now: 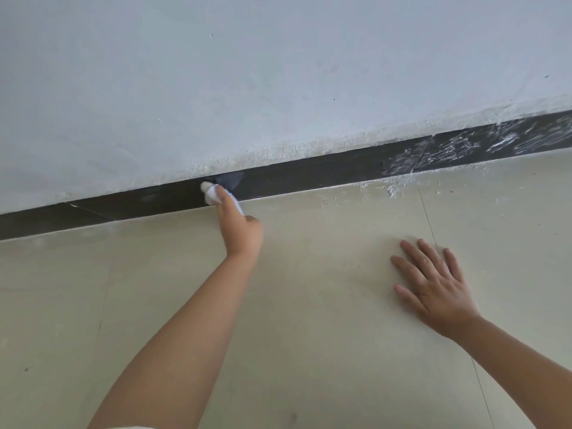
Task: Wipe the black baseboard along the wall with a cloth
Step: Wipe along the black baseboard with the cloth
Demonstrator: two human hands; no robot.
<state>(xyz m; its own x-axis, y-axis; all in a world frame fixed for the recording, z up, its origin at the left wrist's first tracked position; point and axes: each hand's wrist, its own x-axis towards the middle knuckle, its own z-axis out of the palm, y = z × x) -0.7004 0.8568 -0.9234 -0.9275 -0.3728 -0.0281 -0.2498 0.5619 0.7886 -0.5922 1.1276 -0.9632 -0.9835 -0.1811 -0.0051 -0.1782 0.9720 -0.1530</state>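
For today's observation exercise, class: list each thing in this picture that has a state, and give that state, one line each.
Baseboard: dark and clean at the left and middle, white smears on the right stretch.
Cloth: white, bunched, pressed against the baseboard.
Left hand: grips the cloth.
Right hand: flat on the floor, fingers spread.
Floor: white dust near the baseboard at right.

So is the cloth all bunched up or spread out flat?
Bunched up: the white cloth is a small wad that the left hand presses on the black baseboard.

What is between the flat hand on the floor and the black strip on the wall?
Between the right hand and the baseboard the head view shows bare beige floor, with white powdery dust piled at the baseboard's foot.
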